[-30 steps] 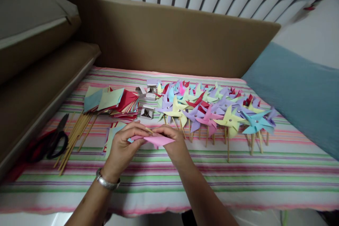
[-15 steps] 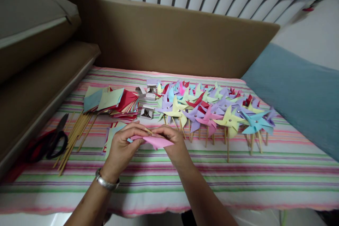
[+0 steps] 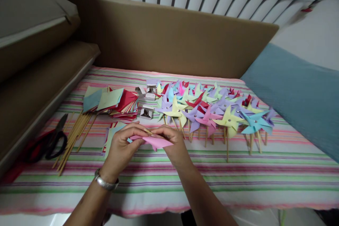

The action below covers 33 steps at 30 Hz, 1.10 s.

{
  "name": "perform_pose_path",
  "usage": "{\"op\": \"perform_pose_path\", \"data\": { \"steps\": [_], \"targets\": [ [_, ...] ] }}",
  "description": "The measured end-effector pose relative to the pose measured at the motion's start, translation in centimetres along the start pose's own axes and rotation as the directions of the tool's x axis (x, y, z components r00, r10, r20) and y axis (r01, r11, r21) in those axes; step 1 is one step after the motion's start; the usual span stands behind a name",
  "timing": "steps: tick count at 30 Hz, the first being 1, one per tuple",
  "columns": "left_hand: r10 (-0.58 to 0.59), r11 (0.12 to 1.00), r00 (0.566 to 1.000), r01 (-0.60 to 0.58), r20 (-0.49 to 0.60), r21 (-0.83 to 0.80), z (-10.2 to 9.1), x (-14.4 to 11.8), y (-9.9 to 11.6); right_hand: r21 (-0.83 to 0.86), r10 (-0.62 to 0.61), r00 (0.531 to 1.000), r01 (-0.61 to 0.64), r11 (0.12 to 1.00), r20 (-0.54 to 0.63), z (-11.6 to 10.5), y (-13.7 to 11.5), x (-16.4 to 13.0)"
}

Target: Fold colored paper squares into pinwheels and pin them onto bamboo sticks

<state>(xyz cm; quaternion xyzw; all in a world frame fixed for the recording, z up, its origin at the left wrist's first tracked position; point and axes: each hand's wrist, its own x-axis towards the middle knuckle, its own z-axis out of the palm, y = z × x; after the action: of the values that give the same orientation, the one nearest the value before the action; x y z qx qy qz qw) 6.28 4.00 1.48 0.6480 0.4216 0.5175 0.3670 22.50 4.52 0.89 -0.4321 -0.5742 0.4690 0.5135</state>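
Both hands meet over the striped cloth [image 3: 238, 173] just in front of me. My left hand [image 3: 122, 146], with a metal bracelet at the wrist, and my right hand [image 3: 173, 144] both pinch a folded pink paper piece [image 3: 156, 142]. A thin wooden stick [image 3: 148, 131] pokes out between the fingertips above the paper. Behind the hands lies a mass of finished paper pinwheels [image 3: 212, 109] in yellow, purple, pink, red and blue, on wooden sticks.
A stack of coloured paper squares [image 3: 113, 102] lies at the left, with a bundle of wooden sticks [image 3: 75, 136] and black-handled scissors [image 3: 53, 139] beside it. Small open white boxes [image 3: 147, 112] sit by the pinwheels. A brown board [image 3: 172, 39] stands behind; a blue cushion [image 3: 299, 91] at right.
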Motion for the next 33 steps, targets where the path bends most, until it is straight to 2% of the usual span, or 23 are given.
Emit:
{"op": "perform_pose_path", "data": {
  "steps": [22,33],
  "targets": [
    [-0.008,1.0,1.0,0.008,0.0,0.0,-0.21,0.08,0.01,0.051,0.025,1.0,-0.025,0.998,0.004,0.35,-0.45,-0.02],
    [-0.046,0.995,0.999,0.044,-0.016,-0.095,-0.01,0.02,-0.13,0.016,-0.005,1.0,0.006,1.0,-0.019,0.43,-0.44,-0.09]
  ]
}}
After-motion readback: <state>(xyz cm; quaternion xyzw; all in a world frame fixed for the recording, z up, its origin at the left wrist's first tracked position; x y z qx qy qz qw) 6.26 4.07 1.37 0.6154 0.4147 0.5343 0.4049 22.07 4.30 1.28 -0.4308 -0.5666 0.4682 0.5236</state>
